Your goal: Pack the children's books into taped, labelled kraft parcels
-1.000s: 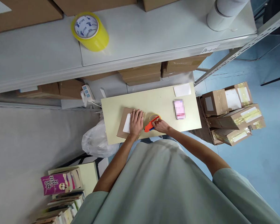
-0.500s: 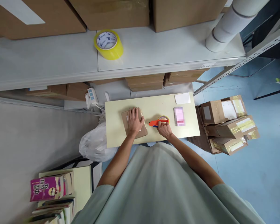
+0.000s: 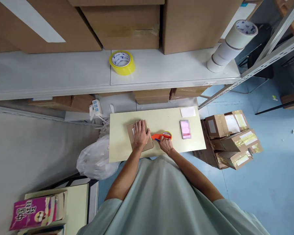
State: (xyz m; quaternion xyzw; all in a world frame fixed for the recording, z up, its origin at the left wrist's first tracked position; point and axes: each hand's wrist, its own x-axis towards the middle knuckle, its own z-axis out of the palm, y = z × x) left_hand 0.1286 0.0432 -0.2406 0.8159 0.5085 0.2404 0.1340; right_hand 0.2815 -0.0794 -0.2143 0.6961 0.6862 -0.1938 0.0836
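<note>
The brown package (image 3: 149, 145) had been turned counterclockwise, its long sides swung from a 1-to-7 to an 11-to-5 o'clock line. More of its label (image 3: 134, 132) was covered by the left hand (image 3: 140, 134), whose fingers had been swung from 1 toward 12 o'clock. The orange tool (image 3: 158, 136), first aimed at 8 o'clock in the right hand (image 3: 166, 144), had been levelled toward 9, and the yellow-edged tape roll (image 3: 167, 133) had been shifted toward 3.

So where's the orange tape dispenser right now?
In the head view, the orange tape dispenser is in the right hand, just right of the cardboard parcel.
</note>
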